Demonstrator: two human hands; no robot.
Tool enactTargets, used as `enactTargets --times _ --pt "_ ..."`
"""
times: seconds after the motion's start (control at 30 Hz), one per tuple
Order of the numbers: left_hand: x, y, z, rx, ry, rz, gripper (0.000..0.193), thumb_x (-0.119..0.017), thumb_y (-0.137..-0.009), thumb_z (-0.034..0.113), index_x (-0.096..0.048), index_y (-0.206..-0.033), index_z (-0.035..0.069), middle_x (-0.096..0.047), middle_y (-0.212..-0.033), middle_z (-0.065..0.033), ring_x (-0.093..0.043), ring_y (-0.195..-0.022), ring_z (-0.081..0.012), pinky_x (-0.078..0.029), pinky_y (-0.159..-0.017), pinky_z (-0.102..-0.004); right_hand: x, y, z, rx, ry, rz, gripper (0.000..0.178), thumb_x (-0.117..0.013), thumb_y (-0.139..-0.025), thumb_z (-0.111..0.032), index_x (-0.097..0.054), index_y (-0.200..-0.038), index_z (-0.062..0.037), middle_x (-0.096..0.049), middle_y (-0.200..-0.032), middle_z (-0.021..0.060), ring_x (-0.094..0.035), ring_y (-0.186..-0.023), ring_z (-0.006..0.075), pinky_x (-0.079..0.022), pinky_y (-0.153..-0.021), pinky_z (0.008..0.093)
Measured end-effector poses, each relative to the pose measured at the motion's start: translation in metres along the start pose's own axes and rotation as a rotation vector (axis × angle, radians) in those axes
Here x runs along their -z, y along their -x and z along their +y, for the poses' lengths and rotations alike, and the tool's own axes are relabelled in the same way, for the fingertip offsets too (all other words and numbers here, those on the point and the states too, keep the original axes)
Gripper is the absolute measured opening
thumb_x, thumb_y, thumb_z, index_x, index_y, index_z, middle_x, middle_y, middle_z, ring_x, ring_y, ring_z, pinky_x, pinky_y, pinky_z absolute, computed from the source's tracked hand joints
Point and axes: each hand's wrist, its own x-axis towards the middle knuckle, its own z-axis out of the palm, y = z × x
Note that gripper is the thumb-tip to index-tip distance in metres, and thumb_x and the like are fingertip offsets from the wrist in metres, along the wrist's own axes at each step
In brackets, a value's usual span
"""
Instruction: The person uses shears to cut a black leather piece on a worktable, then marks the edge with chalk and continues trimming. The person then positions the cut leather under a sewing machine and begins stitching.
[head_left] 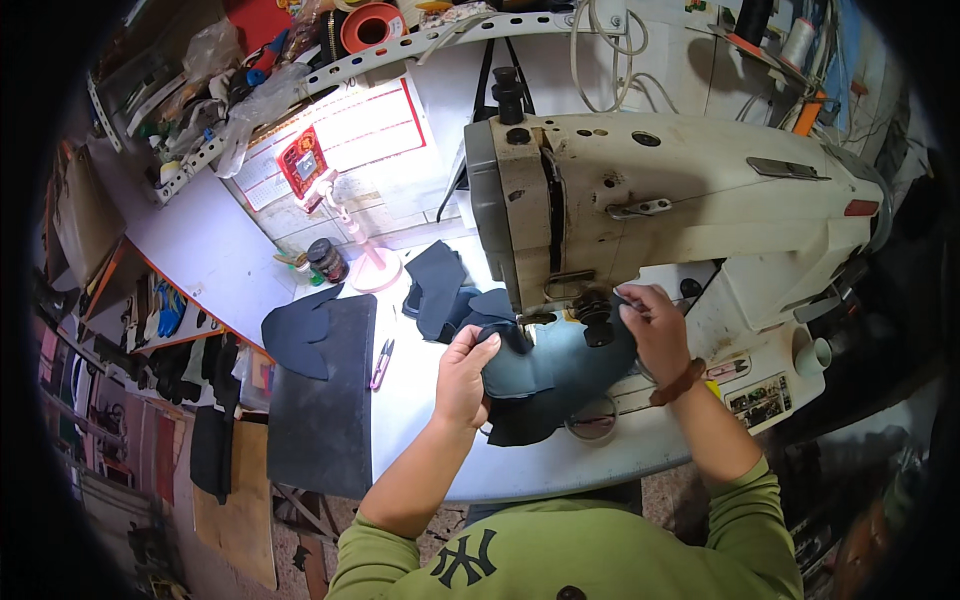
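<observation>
Hands [463, 380] holding dark fabric [575, 375], lettered green shirt [620, 545]

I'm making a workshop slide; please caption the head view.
Left hand and right hand hold blue-faced dark material at an industrial sewing machine, pink-handled thread snips nearby.

A sewing workshop: a worn, cream-coloured metal sewing machine [720, 180] is standing on a white, curved-edged table [402, 410], dark cut-out pieces [435, 283] are lying nearby, a white thread spool [797, 43] is sitting upper right, and a perforated metal shelf [395, 48] is holding jumbled supplies [270, 55].
</observation>
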Motion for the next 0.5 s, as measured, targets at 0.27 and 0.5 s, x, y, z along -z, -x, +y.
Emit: enactTargets --times 0.27,0.5 --pt "0.005 0.013 -0.025 -0.168 -0.169 -0.007 0.03 -0.063 -0.088 0.011 -0.055 -0.115 0.002 -0.06 -0.105 -0.0045 -0.057 -0.091 -0.0126 -0.048 -0.084 -0.0273 -0.058 0.025 -0.032 0.544 0.352 0.059 0.029 -0.076 -0.071 -0.016 -0.059 -0.09 -0.0022 -0.057 -0.095 0.013 -0.054 -0.095 0.0344 -0.041 -0.088 0.0454" --pt "0.024 0.018 -0.056 -0.224 -0.716 -0.005 0.05 -0.08 -0.079 0.042 -0.064 -0.106 0.002 -0.068 -0.095 -0.0104 -0.063 -0.087 -0.021 -0.049 -0.082 -0.0314 -0.084 0.025 -0.024 0.452 0.299 0.14 0.02 -0.076 -0.073 -0.015 -0.064 -0.087 -0.0077 -0.057 -0.086 0.0128 -0.054 -0.093 0.035 -0.038 -0.097 0.0508"
